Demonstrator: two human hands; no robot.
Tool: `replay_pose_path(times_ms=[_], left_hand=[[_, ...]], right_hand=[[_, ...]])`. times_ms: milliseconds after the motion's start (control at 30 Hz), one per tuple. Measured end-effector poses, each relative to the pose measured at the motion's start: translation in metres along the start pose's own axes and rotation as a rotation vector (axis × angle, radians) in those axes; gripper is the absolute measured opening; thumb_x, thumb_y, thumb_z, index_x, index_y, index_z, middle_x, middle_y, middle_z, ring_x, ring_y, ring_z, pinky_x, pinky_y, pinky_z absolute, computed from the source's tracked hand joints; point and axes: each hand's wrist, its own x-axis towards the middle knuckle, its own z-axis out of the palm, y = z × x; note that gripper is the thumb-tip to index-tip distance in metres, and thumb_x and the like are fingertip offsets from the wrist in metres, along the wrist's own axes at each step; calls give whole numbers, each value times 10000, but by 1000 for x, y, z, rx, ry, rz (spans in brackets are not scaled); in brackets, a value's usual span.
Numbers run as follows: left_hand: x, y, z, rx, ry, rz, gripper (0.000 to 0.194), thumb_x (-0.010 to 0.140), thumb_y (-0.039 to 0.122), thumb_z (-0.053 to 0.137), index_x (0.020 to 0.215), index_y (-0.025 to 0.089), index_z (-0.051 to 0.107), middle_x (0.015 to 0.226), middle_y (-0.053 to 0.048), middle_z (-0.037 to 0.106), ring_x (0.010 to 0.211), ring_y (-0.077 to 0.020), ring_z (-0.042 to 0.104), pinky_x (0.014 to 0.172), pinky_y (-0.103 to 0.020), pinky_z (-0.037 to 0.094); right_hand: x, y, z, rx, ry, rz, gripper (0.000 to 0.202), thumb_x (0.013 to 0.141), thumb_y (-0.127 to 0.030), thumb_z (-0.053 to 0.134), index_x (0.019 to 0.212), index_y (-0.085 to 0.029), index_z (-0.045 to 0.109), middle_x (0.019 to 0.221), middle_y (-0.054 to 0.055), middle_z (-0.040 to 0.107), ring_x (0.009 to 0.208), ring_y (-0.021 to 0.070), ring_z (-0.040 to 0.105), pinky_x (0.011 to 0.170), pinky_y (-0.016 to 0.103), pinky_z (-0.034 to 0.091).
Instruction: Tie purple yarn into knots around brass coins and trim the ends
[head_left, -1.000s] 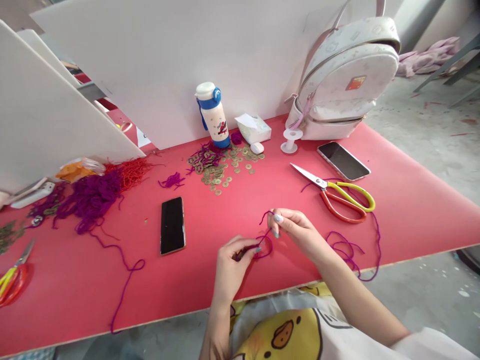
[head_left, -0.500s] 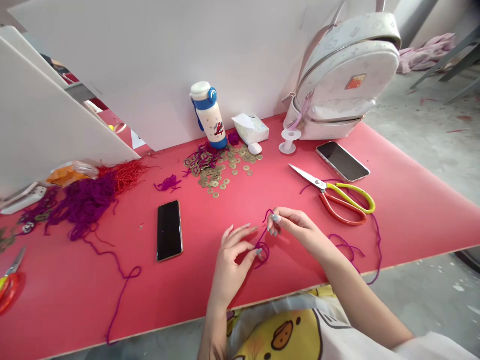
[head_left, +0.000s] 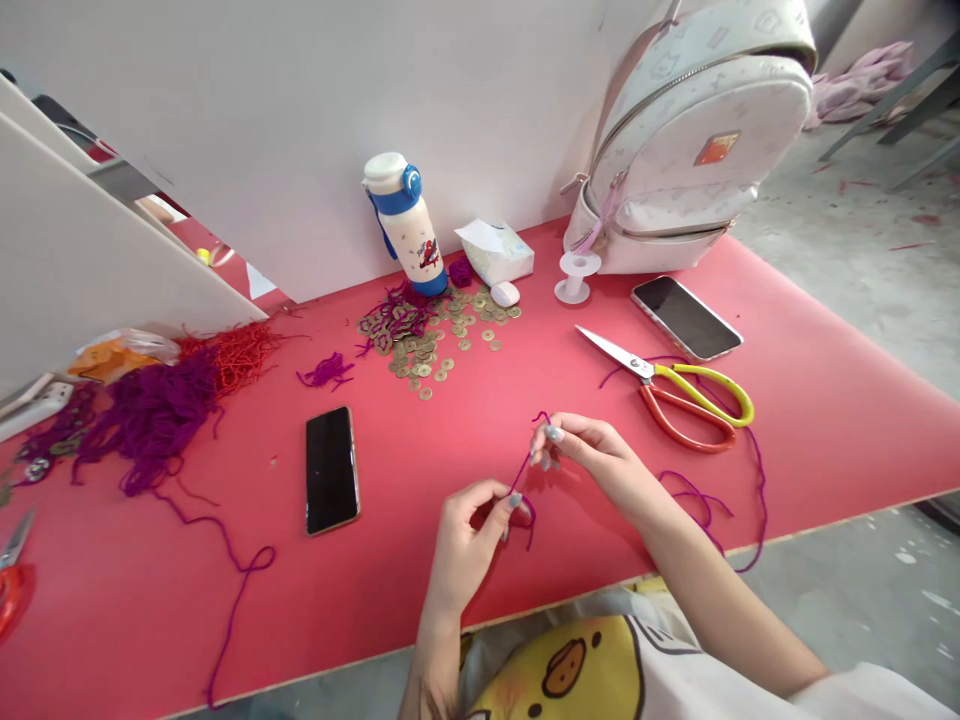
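Observation:
A short purple yarn (head_left: 520, 473) runs between my two hands over the red table, near its front edge. My left hand (head_left: 480, 535) pinches its lower part between thumb and fingers, and a small loop and a loose end hang below the fingertips. Up and to the right, my right hand (head_left: 585, 446) pinches the yarn's upper part, with a short end sticking out above the fingers. Behind the hands, brass-coloured coins with holes (head_left: 424, 352) lie in a scattered pile, partly under a tangle of purple yarn pieces (head_left: 401, 312).
Large scissors (head_left: 667, 388) and a phone (head_left: 688, 318) lie right; another phone (head_left: 332, 470) lies left. A bottle (head_left: 409, 225), tissue pack (head_left: 499, 252), white spool (head_left: 576, 277) and backpack (head_left: 690, 160) stand behind. Purple yarn (head_left: 150, 410) and red yarn (head_left: 244, 357) are heaped far left.
My left hand's fingers, spread before, have curled in around the yarn. The yarn between the hands looks straighter, and its lower loop has shifted. The camera view has moved slightly.

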Motion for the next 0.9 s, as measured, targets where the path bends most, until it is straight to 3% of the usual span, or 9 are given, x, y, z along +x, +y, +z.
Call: replay_pose_path(times_ms=[133,233,367,600,900], left_hand=[[2,1,1,-38,68,-65,372,912,445,599,684,157,662,537,27,527,503,-103,480,523,-201,378],[4,1,1,-64,116,-70,384,904,458,605,667,158,643,523,35,494,502,-104,471,519,-201,377],[7,0,0,-97,120,-63,404,902,461,613,628,165,593,515,41,478,491,-100,468,506,-198,372],[5,-5,-4,-103,138,-70,401,901,444,631,615,164,605,505,37,523,472,-95,479,501,-194,386],[2,-7,-2,-51,238,-4,237,870,359,678,759,157,733,656,-10,648,621,-145,585,557,-214,463]], right_hand=[[-4,4,4,-78,34,-55,279,962,-391,570,1199,-245,561,1056,75,706,837,185,661,701,314,535],[-11,5,12,-371,127,-121,147,957,-326,583,1073,-236,585,1037,65,687,859,187,653,707,302,517],[-18,9,23,-639,-1,-104,44,916,-263,654,910,-222,640,892,25,674,776,169,625,686,271,472],[-19,10,26,-688,-44,-27,119,915,-195,638,798,-210,623,764,-11,686,676,142,603,632,231,421],[-26,-2,21,-735,-269,-184,173,992,-196,483,901,-214,630,820,44,676,722,178,610,668,271,435]])
